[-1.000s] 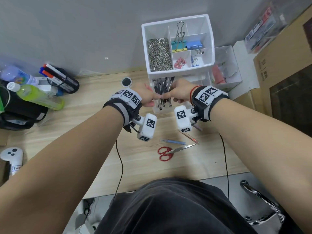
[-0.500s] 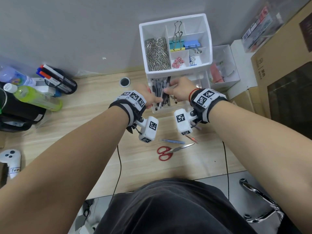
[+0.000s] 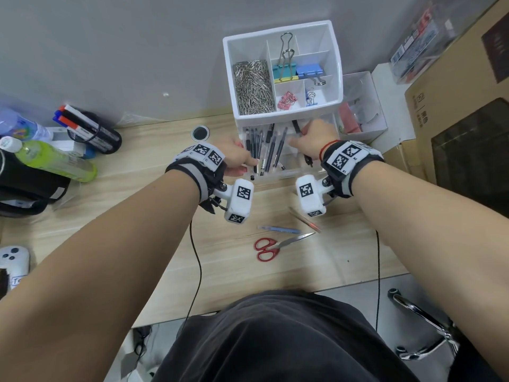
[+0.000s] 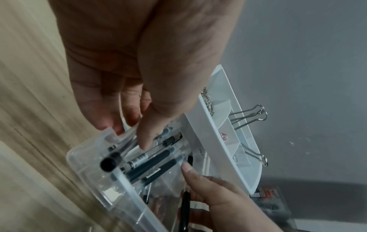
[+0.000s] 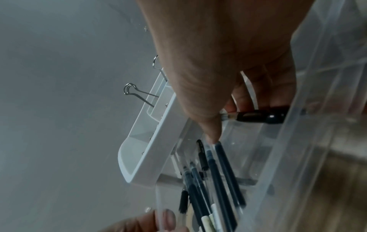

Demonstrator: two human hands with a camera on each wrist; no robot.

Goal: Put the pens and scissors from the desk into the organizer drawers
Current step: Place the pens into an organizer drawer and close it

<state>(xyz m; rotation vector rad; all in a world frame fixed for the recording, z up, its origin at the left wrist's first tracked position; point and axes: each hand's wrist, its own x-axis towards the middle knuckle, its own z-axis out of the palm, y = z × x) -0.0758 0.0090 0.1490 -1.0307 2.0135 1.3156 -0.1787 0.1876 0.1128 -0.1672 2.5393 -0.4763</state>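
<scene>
**Both hands at the open pen drawer**

Pale wood table [image 3: 154, 221] against a grey wall: a white organizer [image 3: 337, 78] stands at its far edge, with its clear drawer [image 3: 286, 175] pulled out toward the person. Black pens [image 3: 271, 150] lie lengthwise in the drawer's left half. The left hand [image 3: 234, 158] grips the drawer's near-left corner, fingers [image 4: 95, 108] curled outside the clear wall and thumb inside, resting on the pens. The right hand [image 3: 311, 139] reaches into the drawer's right half, fingers closed around one black pen [image 5: 258, 117], its index fingertip touching the end of a pen already lying in the drawer. Nearer the person, out on the table, red-handled scissors [image 3: 275, 245] lie closed, with a blue pen [image 3: 278, 230] just behind them and a thin red-tipped pen [image 3: 305, 220] beside the blade tips. The organizer's top tray holds paper clips [image 3: 253, 86] and coloured binder clips [image 3: 296, 70]. At the table's left sit a green bottle [image 3: 52, 158] and a black cup of markers [image 3: 91, 129]; a cardboard box [image 3: 462, 106] stands on the right.
</scene>
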